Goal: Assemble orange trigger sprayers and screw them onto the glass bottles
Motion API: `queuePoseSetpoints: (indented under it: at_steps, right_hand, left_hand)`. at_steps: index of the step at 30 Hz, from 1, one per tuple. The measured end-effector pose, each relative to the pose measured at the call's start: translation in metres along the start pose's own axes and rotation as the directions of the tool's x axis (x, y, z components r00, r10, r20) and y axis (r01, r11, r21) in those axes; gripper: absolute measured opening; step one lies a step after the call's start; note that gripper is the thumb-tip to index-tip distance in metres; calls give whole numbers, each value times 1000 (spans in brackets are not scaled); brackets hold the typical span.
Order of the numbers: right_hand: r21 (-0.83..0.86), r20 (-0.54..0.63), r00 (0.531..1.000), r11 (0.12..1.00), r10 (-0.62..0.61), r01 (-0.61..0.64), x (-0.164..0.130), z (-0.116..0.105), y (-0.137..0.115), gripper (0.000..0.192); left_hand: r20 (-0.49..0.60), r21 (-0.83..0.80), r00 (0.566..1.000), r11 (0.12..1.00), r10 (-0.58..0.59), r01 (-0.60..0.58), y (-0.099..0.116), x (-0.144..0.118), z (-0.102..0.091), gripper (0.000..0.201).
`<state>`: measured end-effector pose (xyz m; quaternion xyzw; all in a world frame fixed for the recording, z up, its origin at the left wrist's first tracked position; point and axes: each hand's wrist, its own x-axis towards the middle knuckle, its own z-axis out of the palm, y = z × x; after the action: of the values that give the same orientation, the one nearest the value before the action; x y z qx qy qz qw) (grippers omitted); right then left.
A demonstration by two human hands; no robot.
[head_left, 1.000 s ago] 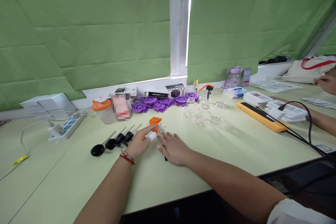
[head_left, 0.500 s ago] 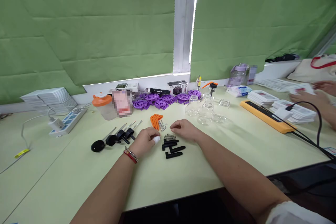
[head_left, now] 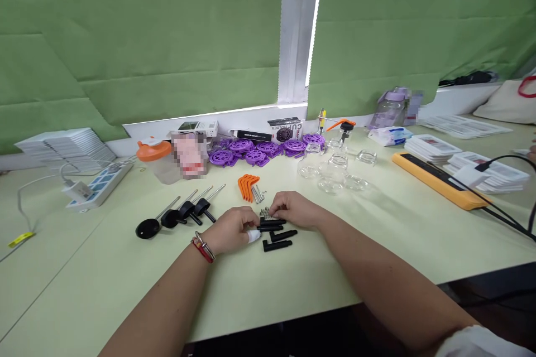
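The pale green counter (head_left: 377, 245) carries everything, with a white power strip (head_left: 98, 184) at its left and a yellow bar (head_left: 435, 178) with a black cable at its right. Nearer the window lie purple wheels (head_left: 259, 152), clear glass jars (head_left: 335, 170) and an orange-lidded cup (head_left: 157, 160). Black knobs on metal stems (head_left: 176, 216) rest left of centre, beside orange bent pieces (head_left: 248, 185). The left hand (head_left: 228, 230), its fingers curled together and one fingertip bandaged, touches the black tubes (head_left: 274, 231) lying just in front of it. The right hand (head_left: 293, 209) has its fingers pressed together over the tiny springs (head_left: 264, 212), perhaps pinching one; I cannot tell. In my judgement a sweep of either wrist could scatter the springs or roll the tubes away.
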<state>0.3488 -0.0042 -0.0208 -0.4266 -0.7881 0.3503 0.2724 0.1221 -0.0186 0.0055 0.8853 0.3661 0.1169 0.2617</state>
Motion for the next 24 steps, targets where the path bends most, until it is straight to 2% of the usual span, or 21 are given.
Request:
queuePoseSetpoints:
  at_steps: [11, 24]
  right_hand:
    - [-34, -17, 1000, 999, -3, 3, -4, -2, -9, 21]
    - [-130, 40, 999, 991, -28, 33, -4, -3, -14, 21]
  left_hand:
    - [38, 98, 999, 995, -9, 5, 1, 0, -2, 19]
    - [28, 57, 998, 997, -48, 46, -3, -5, -9, 11]
